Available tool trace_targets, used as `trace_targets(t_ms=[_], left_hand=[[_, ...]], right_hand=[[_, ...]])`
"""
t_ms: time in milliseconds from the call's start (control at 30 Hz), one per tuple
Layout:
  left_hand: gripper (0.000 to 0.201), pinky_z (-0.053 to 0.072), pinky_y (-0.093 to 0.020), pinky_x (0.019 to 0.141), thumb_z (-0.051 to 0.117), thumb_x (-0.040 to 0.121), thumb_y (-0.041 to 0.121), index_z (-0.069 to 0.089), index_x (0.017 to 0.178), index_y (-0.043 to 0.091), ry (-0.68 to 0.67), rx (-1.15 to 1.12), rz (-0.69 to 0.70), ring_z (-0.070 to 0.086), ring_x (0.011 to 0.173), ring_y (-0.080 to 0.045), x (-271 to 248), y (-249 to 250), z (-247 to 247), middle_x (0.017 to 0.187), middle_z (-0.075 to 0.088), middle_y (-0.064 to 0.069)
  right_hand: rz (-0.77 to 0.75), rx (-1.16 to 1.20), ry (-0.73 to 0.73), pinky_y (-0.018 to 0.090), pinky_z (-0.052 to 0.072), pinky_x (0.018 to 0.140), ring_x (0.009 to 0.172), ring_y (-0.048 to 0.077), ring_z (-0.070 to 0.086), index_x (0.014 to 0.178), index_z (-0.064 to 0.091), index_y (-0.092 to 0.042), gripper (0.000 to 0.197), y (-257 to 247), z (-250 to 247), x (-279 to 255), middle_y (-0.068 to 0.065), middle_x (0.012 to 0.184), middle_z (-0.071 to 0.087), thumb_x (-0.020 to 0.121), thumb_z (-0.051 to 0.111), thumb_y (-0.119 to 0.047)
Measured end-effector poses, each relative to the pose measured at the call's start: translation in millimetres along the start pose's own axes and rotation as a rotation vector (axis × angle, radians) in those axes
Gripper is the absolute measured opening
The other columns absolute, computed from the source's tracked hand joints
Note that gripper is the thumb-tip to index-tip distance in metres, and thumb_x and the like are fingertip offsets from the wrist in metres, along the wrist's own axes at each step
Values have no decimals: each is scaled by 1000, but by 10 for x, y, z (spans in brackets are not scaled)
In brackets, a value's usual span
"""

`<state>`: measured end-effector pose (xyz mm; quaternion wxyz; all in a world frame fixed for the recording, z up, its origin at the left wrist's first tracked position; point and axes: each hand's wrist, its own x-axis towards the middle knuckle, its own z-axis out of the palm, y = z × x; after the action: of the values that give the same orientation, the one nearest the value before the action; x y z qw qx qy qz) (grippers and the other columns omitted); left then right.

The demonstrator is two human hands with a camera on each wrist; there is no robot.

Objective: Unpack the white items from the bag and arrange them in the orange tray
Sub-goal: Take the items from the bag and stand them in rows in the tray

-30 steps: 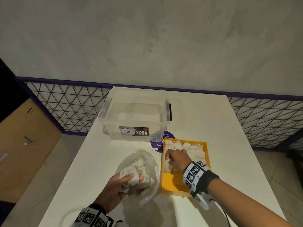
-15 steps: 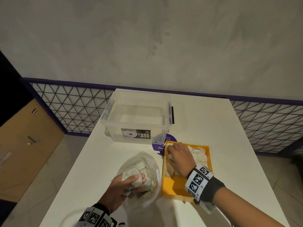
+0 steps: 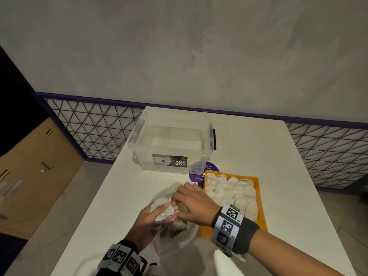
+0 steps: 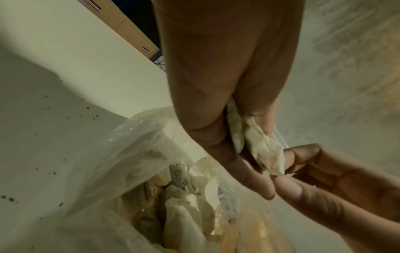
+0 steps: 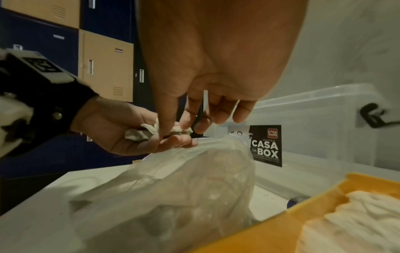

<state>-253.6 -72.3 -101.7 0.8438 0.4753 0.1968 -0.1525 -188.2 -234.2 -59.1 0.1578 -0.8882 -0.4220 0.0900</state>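
Observation:
My left hand (image 3: 153,220) grips a small bunch of white pouches (image 3: 163,211) just above the clear plastic bag (image 3: 175,236), which holds several more. My right hand (image 3: 179,204) reaches over from the tray side. Its thumb and forefinger pinch the end of one pouch (image 4: 268,154) in the left hand (image 4: 216,85). The orange tray (image 3: 261,208) lies to the right of the bag, and rows of white pouches (image 3: 231,190) fill its far part. In the right wrist view the right hand's fingertips (image 5: 166,130) touch the pouch (image 5: 138,134) held by the left hand (image 5: 116,130).
A clear lidless storage box (image 3: 171,144) labelled CASA BOX stands behind the bag on the white table (image 3: 258,148). A purple round sticker (image 3: 201,172) lies between box and tray. Dark crumbs speckle the table (image 4: 65,119). A wire mesh railing runs behind; lockers stand at left.
My right hand has left the tray and moved left onto the pouches in my left hand. The left hand has lifted its pouches slightly over the bag.

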Motion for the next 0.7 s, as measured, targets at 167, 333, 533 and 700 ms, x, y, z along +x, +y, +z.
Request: trace_targets(t_ms=[167,333,533,700], left_hand=[[26,59,-30,72,51,95,9,61,116,-4,10,30,1,71,88,-27,15,-11,-15,102,71,-22],[31,46,-17,43,45,100,17,63,108,-7,38,14,-31,64,57,-16,40,-2,4,82,66,-20],[39,59,-31,78,57,89,19,60,124,2,36,-57,-63,66,105,-32,86,-33,-54,120,64,-25],[58,42,-36,95,64,75,4,48,131,4,-12,-21,-79,67,106,-33,77,-81,-134,116,68,-22]], right_hand=[[-57,33,26,24,14,77,102,15,31,107,59,-16,27,-68,19,-2,4,111,52,87,57,-34],[72,242,74,26,24,79,92,11,34,99,60,-14,17,-36,-52,34,-3,94,54,87,57,-27],[210,418,113,17,28,68,82,9,39,100,64,-18,14,98,-192,63,-20,75,43,86,59,-18],[336,412,134,23,35,79,88,10,44,103,66,-22,16,253,-286,-49,-6,88,51,89,58,-23]])
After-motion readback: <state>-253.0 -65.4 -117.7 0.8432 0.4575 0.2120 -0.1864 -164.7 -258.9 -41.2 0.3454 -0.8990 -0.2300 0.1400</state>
